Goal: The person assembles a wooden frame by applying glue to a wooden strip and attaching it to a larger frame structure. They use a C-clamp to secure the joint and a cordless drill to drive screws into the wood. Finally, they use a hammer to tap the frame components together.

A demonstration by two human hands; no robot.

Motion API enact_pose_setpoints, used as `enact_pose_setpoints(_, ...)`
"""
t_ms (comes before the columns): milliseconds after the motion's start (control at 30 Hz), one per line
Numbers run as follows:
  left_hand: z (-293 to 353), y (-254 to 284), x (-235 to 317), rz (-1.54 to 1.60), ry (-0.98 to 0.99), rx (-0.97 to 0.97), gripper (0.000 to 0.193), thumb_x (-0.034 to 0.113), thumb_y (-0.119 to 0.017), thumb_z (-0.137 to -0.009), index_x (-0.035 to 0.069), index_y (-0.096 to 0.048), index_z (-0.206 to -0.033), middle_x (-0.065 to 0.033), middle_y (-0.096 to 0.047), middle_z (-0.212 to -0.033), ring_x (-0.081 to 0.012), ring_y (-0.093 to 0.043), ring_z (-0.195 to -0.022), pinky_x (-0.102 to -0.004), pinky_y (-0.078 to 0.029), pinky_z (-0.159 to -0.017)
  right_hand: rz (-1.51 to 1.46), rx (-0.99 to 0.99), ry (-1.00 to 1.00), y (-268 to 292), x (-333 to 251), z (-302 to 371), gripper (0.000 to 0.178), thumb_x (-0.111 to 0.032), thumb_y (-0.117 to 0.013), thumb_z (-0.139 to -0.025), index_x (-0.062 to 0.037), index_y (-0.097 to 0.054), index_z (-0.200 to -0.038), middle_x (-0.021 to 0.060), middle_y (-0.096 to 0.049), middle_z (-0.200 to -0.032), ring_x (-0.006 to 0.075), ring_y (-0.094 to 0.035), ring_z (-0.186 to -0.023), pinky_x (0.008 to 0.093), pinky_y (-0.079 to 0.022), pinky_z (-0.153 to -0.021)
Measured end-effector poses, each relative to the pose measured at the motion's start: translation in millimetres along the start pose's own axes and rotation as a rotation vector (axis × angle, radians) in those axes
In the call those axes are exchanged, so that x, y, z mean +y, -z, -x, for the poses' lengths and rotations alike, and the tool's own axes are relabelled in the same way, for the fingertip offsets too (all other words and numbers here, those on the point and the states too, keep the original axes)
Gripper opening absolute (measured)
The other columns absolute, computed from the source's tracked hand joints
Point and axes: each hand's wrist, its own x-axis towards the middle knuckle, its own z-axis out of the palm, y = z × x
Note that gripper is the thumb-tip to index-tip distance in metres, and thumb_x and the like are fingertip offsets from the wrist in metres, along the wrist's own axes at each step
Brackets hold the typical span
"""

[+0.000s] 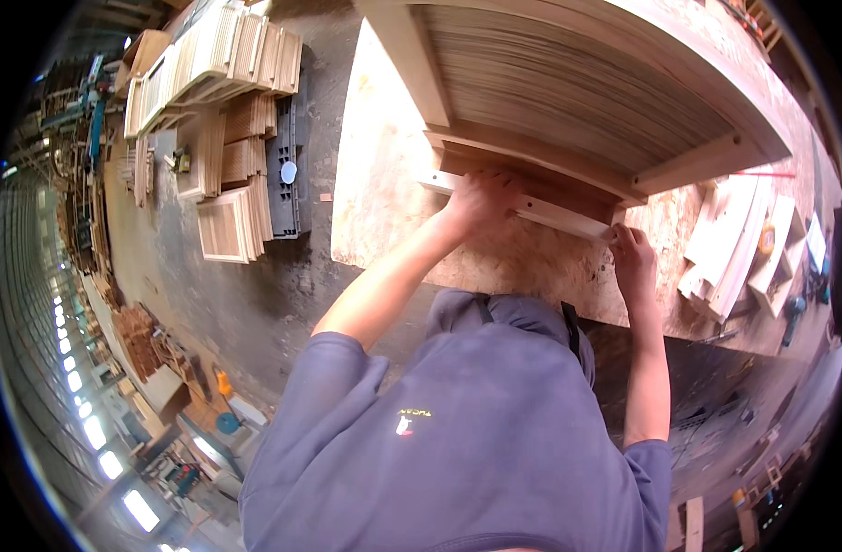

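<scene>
A large wooden cabinet carcass (568, 87) with a slatted panel stands on the plywood worktable (375, 221) in front of me. Along its near lower edge runs a pale wooden strip (563, 219) with small dark holes. My left hand (485, 198) is closed over the strip left of its middle, fingers curled over its far edge. At the strip's right end, my right hand (634, 259) pinches it with bent fingers near the cabinet's corner. Behind the strip, a reddish-brown board (559, 179) shows in the cabinet's lower part.
Several pale wooden pieces (729, 239) lie at the table's right side, with a yellow tape measure (767, 239) on one. A teal power drill (793, 317) lies near the right edge. Left on the floor, wooden panel frames (228, 221) stand stacked beside a grey plastic pallet (290, 198).
</scene>
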Motion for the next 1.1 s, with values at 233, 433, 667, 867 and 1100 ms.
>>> enact_pose_setpoints(233, 10.2, -11.1, -15.8, -0.143, -0.022, -0.100, 0.030, 0.031, -0.066, -0.081, 0.009, -0.067, -0.100, -0.0120, -0.068, -0.102, -0.0311, -0.065, -0.095, -0.0482, -0.051, -0.078, -0.239, 0.167, -0.517, -23.1, 15.3, 15.2, 0.042, -0.016, -0.084, -0.079, -0.0020, -0.070, -0.117, 0.0114, -0.076, -0.099, 0.0189, -0.071, -0.079, 0.0343, -0.056, -0.074)
enact_pose_setpoints(433, 3.0, 4.9, -11.9, -0.012, -0.048, -0.082, 0.041, 0.026, -0.077, -0.075, 0.005, -0.059, -0.106, -0.0136, -0.064, -0.098, -0.0345, -0.064, -0.095, -0.0468, -0.049, -0.081, -0.765, -0.009, -0.832, -34.1, -0.1, 28.4, 0.034, -0.029, -0.069, -0.098, 0.0037, -0.071, -0.105, 0.0066, -0.072, -0.089, 0.0141, -0.070, -0.084, 0.0286, -0.058, -0.078)
enact_pose_setpoints(667, -3.4, 14.5, -3.0, 0.041, -0.026, -0.087, 0.043, 0.023, -0.080, -0.073, 0.007, -0.060, -0.106, -0.0143, -0.065, -0.099, -0.0348, -0.064, -0.096, -0.0474, -0.051, -0.078, -0.734, 0.146, -0.836, -19.8, -19.7, 17.7, 0.031, -0.029, -0.072, -0.094, 0.0015, -0.075, -0.090, 0.0004, -0.067, -0.073, 0.0074, -0.060, -0.068, 0.0252, -0.049, -0.063)
enact_pose_setpoints(867, -11.3, 8.2, 14.1, -0.053, -0.031, -0.117, 0.037, 0.025, -0.078, -0.076, 0.006, -0.060, -0.103, -0.0116, -0.066, -0.100, -0.0334, -0.064, -0.097, -0.0474, -0.052, -0.080, -0.593, 0.158, -0.764, -1.1, -24.2, 13.8, 0.029, -0.028, -0.076, -0.088, 0.0000, -0.074, -0.078, -0.0015, -0.061, -0.061, 0.0048, -0.053, -0.060, 0.0273, -0.043, -0.054)
enact_pose_setpoints(1100, -63.7, -25.8, 91.8, 0.017, -0.144, -0.168, 0.026, 0.027, -0.072, -0.083, 0.009, -0.058, -0.095, -0.0116, -0.067, -0.092, -0.0352, -0.066, -0.093, -0.0513, -0.054, -0.076, -0.628, 0.100, -0.817, 1.5, -21.2, 10.4, 0.029, -0.030, -0.079, -0.084, -0.0026, -0.079, -0.093, 0.0017, -0.068, -0.067, 0.0056, -0.059, -0.065, 0.0281, -0.050, -0.060)
